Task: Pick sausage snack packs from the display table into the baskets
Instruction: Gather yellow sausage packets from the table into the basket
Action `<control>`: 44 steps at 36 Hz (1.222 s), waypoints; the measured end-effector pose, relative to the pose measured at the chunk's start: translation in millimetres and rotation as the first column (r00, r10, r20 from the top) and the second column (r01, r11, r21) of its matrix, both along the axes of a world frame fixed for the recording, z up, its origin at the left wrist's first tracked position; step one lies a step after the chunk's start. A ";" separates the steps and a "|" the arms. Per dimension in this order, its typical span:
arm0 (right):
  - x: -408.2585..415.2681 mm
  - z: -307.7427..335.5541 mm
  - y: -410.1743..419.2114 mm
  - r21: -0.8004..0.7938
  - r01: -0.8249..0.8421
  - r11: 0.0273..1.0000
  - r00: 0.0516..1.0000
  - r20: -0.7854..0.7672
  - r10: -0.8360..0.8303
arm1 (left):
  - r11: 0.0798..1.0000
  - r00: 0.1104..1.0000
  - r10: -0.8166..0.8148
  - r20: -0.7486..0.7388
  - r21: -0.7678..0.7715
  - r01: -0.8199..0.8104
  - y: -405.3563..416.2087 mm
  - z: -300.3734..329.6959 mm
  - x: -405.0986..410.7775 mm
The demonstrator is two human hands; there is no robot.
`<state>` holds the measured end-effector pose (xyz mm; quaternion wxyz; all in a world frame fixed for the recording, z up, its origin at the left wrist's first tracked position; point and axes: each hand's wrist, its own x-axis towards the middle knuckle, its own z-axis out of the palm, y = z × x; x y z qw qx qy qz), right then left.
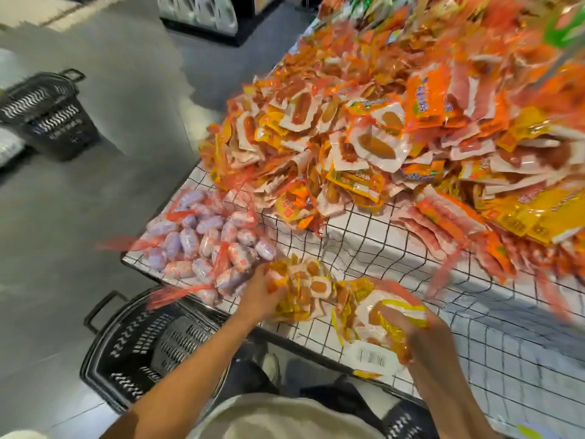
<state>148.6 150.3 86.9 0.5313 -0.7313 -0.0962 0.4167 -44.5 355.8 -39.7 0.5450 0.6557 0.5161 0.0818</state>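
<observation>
Head view, the only one I have. Much of the frame is smeared by motion, the right edge worst.

The display table (364, 242) runs from lower centre to upper right, covered with a white cloth printed in a black grid. A great heap of sausage snack packs (364, 128) in orange, yellow and white fills the upper right half of the frame. At the table's left corner, centre left of the frame, lies a net bag of small pink-and-white sausages (202, 245).

Low in the frame, near the table's front edge, sits a smaller cluster of yellow packs (304, 293). My left hand (262, 289) is on the cluster's left side, fingers curled into the packs and grasping them. My right hand (421, 337), lower right of centre, is clenched round a yellow-and-white pack (380, 315) (a barcode label shows just below it); the fingers are blurred, but the pack is plainly in the grip.

A black basket (152, 343) stands on the floor at lower left, just beside the table's front edge and under my left forearm. A second black basket (50, 115) stands well apart at upper left on the grey floor (110, 191).

At the bottom edge, a pale shirt (278, 416).
</observation>
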 end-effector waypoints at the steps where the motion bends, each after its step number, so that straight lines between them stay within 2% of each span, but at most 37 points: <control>1: -3.3 2.9 6.1 0.015 -0.022 1.000 1.000 0.010 0.022 | 0.999 0.999 -0.033 0.013 0.017 0.032 -1.4 3.8 -2.2; 4: -14.4 19.6 22.0 0.092 -0.074 0.993 0.996 -0.034 0.077 | 0.987 0.997 -0.061 0.038 0.153 0.055 -8.3 20.0 -11.7; 6: -20.0 34.8 30.7 0.144 -0.156 0.977 0.986 -0.043 0.164 | 0.985 0.990 -0.017 0.137 0.175 -0.007 -12.7 32.5 -16.8; 8: -21.9 48.1 38.1 0.189 -0.224 0.956 0.966 -0.085 0.243 | 0.997 0.965 0.039 0.258 0.060 -0.056 -13.2 45.7 -19.7; 10: -18.7 53.9 45.6 0.240 -0.260 0.935 0.944 -0.142 0.299 | 0.990 0.928 0.091 0.361 -0.130 -0.047 -9.7 57.4 -18.9; 12: -11.9 50.2 55.8 0.250 -0.254 0.935 0.938 -0.171 0.300 | 0.927 0.873 0.227 0.432 -0.372 -0.057 -4.3 61.8 -14.7; 14: -3.6 37.7 68.2 0.236 -0.217 0.947 0.941 -0.207 0.267 | 0.878 0.844 0.309 0.439 -0.472 -0.076 2.0 62.5 -11.6; 16: 2.1 14.4 84.4 0.238 -0.234 0.943 0.931 -0.224 0.287 | 0.898 0.855 0.283 0.434 -0.434 -0.077 5.1 61.2 -10.5; 18: 0.1 -16.8 104.1 0.193 -0.275 0.942 0.937 -0.167 0.308 | 0.923 0.883 0.268 0.386 -0.364 -0.121 3.8 56.7 -7.5; 20: -6.3 -54.1 123.5 0.052 -0.311 0.949 0.950 0.020 0.310 | 0.954 0.911 0.255 0.325 -0.237 -0.183 -0.4 49.7 -3.4; 22: -13.2 -88.8 136.8 -0.060 -0.378 0.924 0.904 0.192 0.383 | 0.982 0.944 0.188 0.270 -0.043 -0.183 -7.1 40.4 -1.3; 25: -16.2 -122.9 140.2 -0.119 -0.403 0.907 0.865 0.274 0.421 | 0.974 0.994 -0.035 0.105 0.227 0.010 -19.4 24.7 -1.9; 29: -13.3 -137.0 135.1 -0.167 -0.388 0.906 0.863 0.280 0.421 | 0.836 0.967 -0.231 -0.111 0.485 0.255 -34.4 1.7 1.0; 32: -11.8 -136.0 129.8 -0.147 -0.397 0.906 0.857 0.294 0.423 | 0.787 0.936 -0.282 -0.209 0.508 0.350 -31.4 -10.6 2.8; 38: -6.4 -136.3 114.1 -0.071 -0.398 0.915 0.875 0.270 0.402 | 0.776 0.938 -0.301 -0.170 0.529 0.345 -11.1 -17.3 6.7; 44: -2.7 -130.7 94.5 -0.075 -0.345 0.936 0.907 0.228 0.353 | 0.822 0.957 -0.244 -0.157 0.490 0.290 -1.2 -23.0 20.9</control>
